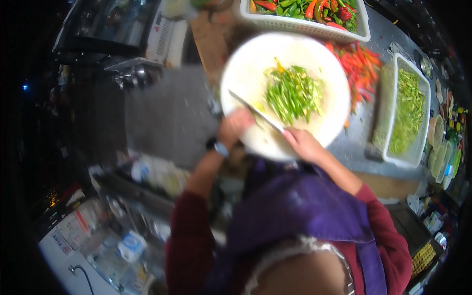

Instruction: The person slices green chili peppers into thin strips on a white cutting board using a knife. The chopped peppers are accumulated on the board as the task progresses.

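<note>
A round white cutting board (pixel 254 55) lies in front of me with a heap of cut green peppers (pixel 293 94) on its middle. My right hand (pixel 304 143) grips the handle of a kitchen knife (pixel 258 113) at the board's near edge, and the blade points up and to the left across the board. My left hand (pixel 238 123) is at the board's lower left edge, close beside the blade. It is blurred, with its fingers bent, and whether it holds anything cannot be told.
Red chili peppers (pixel 356 72) lie right of the board. Beyond it stands a white plastic basket (pixel 306 26) of whole peppers. Further right, another white basket (pixel 426 110) holds cut green pieces. A dark grey surface (pixel 169 110) extends to the left.
</note>
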A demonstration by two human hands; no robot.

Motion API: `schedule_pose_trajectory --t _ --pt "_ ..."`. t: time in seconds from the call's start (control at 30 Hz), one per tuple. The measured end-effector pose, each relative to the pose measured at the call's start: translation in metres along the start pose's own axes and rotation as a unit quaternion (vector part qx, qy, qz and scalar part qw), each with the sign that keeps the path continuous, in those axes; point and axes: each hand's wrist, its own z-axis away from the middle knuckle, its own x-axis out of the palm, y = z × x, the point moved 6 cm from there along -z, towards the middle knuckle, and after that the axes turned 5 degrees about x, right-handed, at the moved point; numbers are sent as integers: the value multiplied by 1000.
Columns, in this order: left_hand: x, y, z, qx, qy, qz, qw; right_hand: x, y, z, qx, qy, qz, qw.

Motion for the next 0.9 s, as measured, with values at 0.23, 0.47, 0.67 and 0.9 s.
schedule_pose_trajectory --t 0.23,0.47,0.67,0.9 --pt "5 16 6 -114 86 -36 989 4 20 -21 4 0 -67 998" --pt "-9 13 9 -88 83 -5 993 -17 21 10 1 35 0 999" --pt "0 7 18 -93 21 -37 995 -22 9 26 -15 -2 76 997" --pt "9 5 21 -72 40 -19 996 -11 6 14 -14 -9 70 997"
